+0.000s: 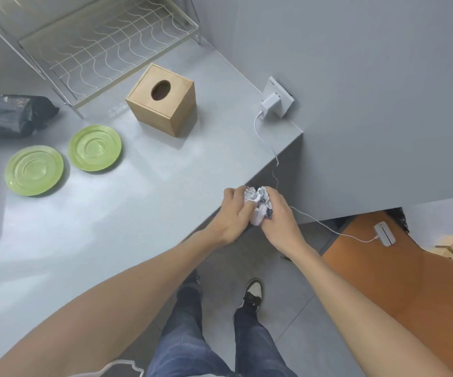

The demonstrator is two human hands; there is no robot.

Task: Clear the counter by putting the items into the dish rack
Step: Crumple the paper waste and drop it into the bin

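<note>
Your left hand (234, 213) and right hand (277, 213) both clutch crumpled paper (258, 202); green plates (94, 148) (slick, breakable) want rim grips.

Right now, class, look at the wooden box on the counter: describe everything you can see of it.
The wooden box is a light, bamboo-like cube with an oval opening in its top; the inside looks dark and no tissue shows. A thin seam runs below the top edge, suggesting a lid. It stands upright on the grey counter, just in front of the wire dish rack, with two green plates apart to its left. Neither hand touches it.
</note>
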